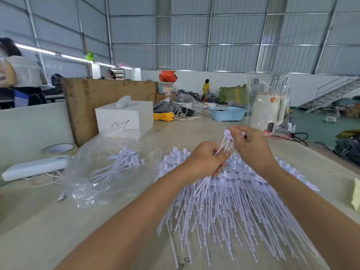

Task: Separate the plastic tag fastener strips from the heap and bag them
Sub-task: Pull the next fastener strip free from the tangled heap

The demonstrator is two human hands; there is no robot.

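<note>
The left hand [206, 160] has its grip curled round a few strips [224, 146], and the right hand [247, 145] pinches their heads at 1 o'clock. By my judgement the job is early: the bag [109, 172] at 9 o'clock holds a small bunch, while the heap [233, 201] under the hands on the tabletop [48, 221] is far larger.

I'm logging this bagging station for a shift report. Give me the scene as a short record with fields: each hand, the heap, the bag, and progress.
left hand: left hand grips a few strips mid-length
right hand: right hand pinches their heads with its fingers
heap: heap of strips spread on the table, under both hands
bag: clear plastic bag lying left of heap, some bagged strips inside
progress: most strips not yet bagged
</note>
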